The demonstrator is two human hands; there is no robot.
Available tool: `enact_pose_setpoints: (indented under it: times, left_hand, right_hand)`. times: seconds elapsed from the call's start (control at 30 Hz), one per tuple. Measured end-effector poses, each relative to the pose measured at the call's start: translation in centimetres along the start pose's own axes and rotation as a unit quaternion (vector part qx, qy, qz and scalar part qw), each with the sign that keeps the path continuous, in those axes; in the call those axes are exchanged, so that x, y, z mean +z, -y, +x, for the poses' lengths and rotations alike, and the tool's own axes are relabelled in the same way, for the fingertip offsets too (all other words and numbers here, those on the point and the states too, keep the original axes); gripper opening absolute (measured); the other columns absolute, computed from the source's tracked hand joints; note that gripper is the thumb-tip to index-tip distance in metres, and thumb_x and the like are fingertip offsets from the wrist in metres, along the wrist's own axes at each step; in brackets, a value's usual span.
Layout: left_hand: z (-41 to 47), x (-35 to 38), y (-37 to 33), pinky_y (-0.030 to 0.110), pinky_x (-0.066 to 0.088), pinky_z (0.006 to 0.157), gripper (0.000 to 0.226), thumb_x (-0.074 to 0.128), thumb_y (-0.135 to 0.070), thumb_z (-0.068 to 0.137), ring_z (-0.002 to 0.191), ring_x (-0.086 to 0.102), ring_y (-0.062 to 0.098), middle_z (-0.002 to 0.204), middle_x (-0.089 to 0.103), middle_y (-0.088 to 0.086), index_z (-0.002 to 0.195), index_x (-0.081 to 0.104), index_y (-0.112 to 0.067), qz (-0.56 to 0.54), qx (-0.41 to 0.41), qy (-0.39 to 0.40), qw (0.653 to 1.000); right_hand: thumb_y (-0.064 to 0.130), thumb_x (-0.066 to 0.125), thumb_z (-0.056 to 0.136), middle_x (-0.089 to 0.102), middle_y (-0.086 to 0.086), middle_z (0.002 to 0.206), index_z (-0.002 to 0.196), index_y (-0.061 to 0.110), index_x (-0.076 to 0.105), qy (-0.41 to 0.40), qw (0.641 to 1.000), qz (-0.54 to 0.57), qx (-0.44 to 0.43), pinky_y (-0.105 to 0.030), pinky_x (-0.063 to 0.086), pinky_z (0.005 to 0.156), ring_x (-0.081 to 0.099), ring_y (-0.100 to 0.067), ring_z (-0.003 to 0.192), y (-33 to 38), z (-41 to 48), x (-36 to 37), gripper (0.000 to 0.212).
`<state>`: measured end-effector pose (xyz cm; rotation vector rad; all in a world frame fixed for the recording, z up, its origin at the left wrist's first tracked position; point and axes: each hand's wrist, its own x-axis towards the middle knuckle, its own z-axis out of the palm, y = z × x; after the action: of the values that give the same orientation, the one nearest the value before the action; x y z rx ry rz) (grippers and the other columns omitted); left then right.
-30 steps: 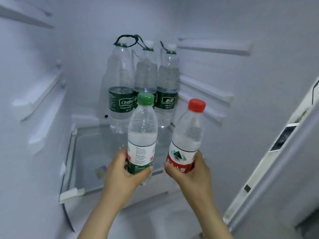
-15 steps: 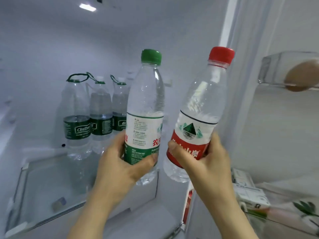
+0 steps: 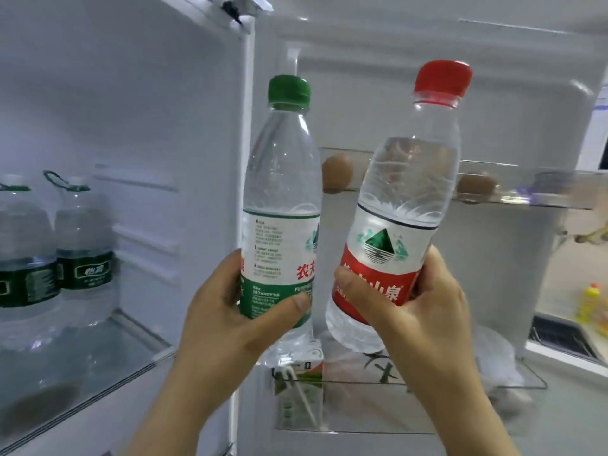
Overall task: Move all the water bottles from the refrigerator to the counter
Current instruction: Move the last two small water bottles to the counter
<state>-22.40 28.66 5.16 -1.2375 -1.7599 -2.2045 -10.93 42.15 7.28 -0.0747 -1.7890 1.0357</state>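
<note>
Forearms reach up from below, hands raised side by side. The left hand curls thumb and fingers round the lower label of an upright green-capped water bottle. The right hand clasps the red label of a red-capped water bottle, whose cap leans rightward. Left of the left-hand grip, two large green-labelled bottles stand on the refrigerator's glass shelf. Above the right-hand grip, eggs sit in a door rack.

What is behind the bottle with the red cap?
Behind the red-capped bottle runs a clear door shelf holding brown eggs. The stretch directly behind the bottle is blurred by water, so more eggs there cannot be confirmed.
</note>
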Motion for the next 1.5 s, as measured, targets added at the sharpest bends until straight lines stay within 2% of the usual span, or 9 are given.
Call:
enact_pose_setpoints:
  times: [0.1, 0.27, 0.43, 0.63, 0.77, 0.9, 1.1, 1.3, 1.5]
  left_hand:
    - [0.0, 3.1, -0.1, 0.011, 0.053, 0.061, 0.057, 0.076, -0.036, 0.049, 0.085, 0.071, 0.003, 0.093, 0.074, -0.018, 0.104, 0.063, -0.034, -0.013, -0.004, 0.032, 0.999]
    - [0.3, 7.5, 0.4, 0.009, 0.052, 0.059, 0.051, 0.090, -0.040, 0.057, 0.083, 0.070, 0.000, 0.092, 0.073, -0.021, 0.099, 0.063, -0.038, -0.035, 0.001, 0.092, 0.995]
    - [1.6, 11.4, 1.0, 0.008, 0.051, 0.059, 0.055, 0.093, -0.039, 0.051, 0.082, 0.071, 0.000, 0.090, 0.074, -0.020, 0.098, 0.064, -0.035, -0.098, -0.005, 0.172, 0.980]
    - [3.6, 15.8, 1.4, 0.007, 0.050, 0.056, 0.052, 0.072, -0.043, 0.042, 0.078, 0.070, -0.002, 0.085, 0.073, -0.023, 0.093, 0.061, -0.037, -0.174, -0.022, 0.283, 0.943]
    - [3.5, 18.4, 1.7, 0.008, 0.051, 0.055, 0.053, 0.074, -0.038, 0.042, 0.076, 0.071, 0.002, 0.085, 0.074, -0.018, 0.093, 0.061, -0.039, -0.245, -0.033, 0.365, 0.897]
    - [2.0, 20.7, 1.9, 0.011, 0.053, 0.059, 0.056, 0.095, -0.027, 0.048, 0.078, 0.073, 0.006, 0.089, 0.076, -0.014, 0.094, 0.067, -0.039, -0.304, -0.013, 0.449, 0.840]
    - [-1.3, 23.9, 0.1, 0.027, 0.059, 0.071, 0.054, 0.079, -0.046, 0.049, 0.090, 0.073, 0.014, 0.099, 0.075, -0.008, 0.101, 0.067, -0.043, -0.386, 0.014, 0.532, 0.754]
    - [-6.1, 25.0, -4.0, 0.015, 0.055, 0.065, 0.049, 0.077, -0.044, 0.051, 0.085, 0.072, 0.010, 0.094, 0.075, -0.009, 0.099, 0.067, -0.039, -0.449, 0.034, 0.569, 0.688]
    - [-11.2, 24.7, -8.7, 0.012, 0.054, 0.064, 0.044, 0.076, -0.044, 0.054, 0.084, 0.072, 0.006, 0.091, 0.075, -0.012, 0.097, 0.067, -0.042, -0.487, 0.058, 0.595, 0.636]
  right_hand:
    - [0.047, 0.079, 0.057, 0.071, 0.021, 0.088, 0.097, 0.035, 0.060, -0.031, 0.999, -0.038, 0.005, -0.022, 0.057, 0.067, 0.069, -0.001, 0.081, 0.0, -0.7, -3.0, 0.046]
    - [0.047, 0.078, 0.056, 0.071, 0.025, 0.087, 0.097, 0.034, 0.060, -0.080, 0.992, -0.094, 0.023, -0.012, 0.052, 0.064, 0.068, 0.004, 0.080, 0.4, -1.5, -6.8, 0.047]
    - [0.053, 0.077, 0.051, 0.071, 0.025, 0.088, 0.095, 0.037, 0.060, -0.156, 0.973, -0.166, 0.047, -0.013, 0.053, 0.065, 0.068, 0.003, 0.081, 0.6, -2.0, -9.4, 0.050]
    - [0.060, 0.074, 0.045, 0.066, 0.033, 0.090, 0.094, 0.041, 0.055, -0.266, 0.926, -0.256, 0.077, -0.008, 0.051, 0.061, 0.066, 0.009, 0.082, 1.6, -2.9, -11.5, 0.056]
    - [0.054, 0.078, 0.050, 0.068, 0.031, 0.089, 0.094, 0.039, 0.057, -0.336, 0.880, -0.326, 0.081, -0.007, 0.050, 0.060, 0.066, 0.008, 0.082, 3.0, -4.4, -11.9, 0.051]
    - [0.054, 0.075, 0.048, 0.069, 0.030, 0.089, 0.098, 0.036, 0.061, -0.397, 0.826, -0.388, 0.101, -0.003, 0.047, 0.058, 0.066, 0.010, 0.079, 4.8, -6.8, -11.7, 0.056]
    - [0.066, 0.069, 0.043, 0.064, 0.039, 0.087, 0.091, 0.043, 0.055, -0.470, 0.727, -0.485, 0.125, -0.003, 0.047, 0.060, 0.064, 0.013, 0.081, 8.6, -10.4, -11.4, 0.055]
    - [0.055, 0.075, 0.051, 0.071, 0.020, 0.090, 0.103, 0.035, 0.059, -0.506, 0.666, -0.536, 0.113, -0.007, 0.051, 0.062, 0.067, 0.005, 0.082, 14.0, -14.6, -11.0, 0.058]
    - [0.051, 0.076, 0.051, 0.068, 0.031, 0.088, 0.095, 0.038, 0.059, -0.542, 0.610, -0.566, 0.119, -0.005, 0.048, 0.061, 0.066, 0.008, 0.080, 19.3, -19.0, -10.4, 0.049]
